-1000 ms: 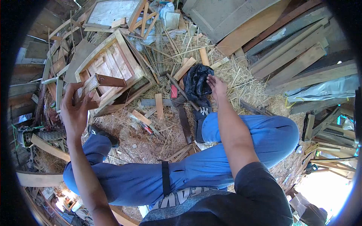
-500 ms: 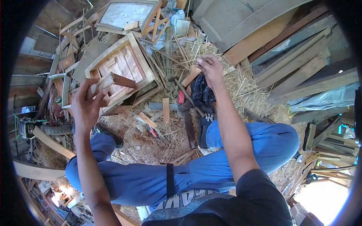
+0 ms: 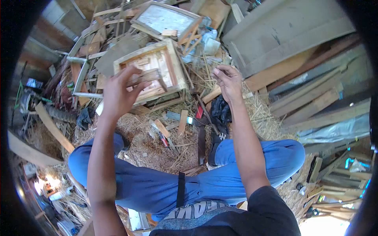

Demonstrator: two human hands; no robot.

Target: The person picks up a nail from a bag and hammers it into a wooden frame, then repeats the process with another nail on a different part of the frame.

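Observation:
My left hand is closed around a short wooden piece, its fingers on one side and its thumb on the other. Behind that piece lies a wooden framed panel with pale boards inside its border. My right hand is raised to the right, with thumb and fingertips pinched together. Whatever it may hold is too small to make out. Below it is a crumpled black plastic bag.
Wood offcuts and a red-and-black hand tool lie on the straw-covered ground. A red object is near a dark strip. Stacked planks and a large grey panel flank the right side.
The view has shifted, so the framed panel appears further right. My left hand, still gripping the wooden piece, has moved right, closer to my right hand, which stays pinched.

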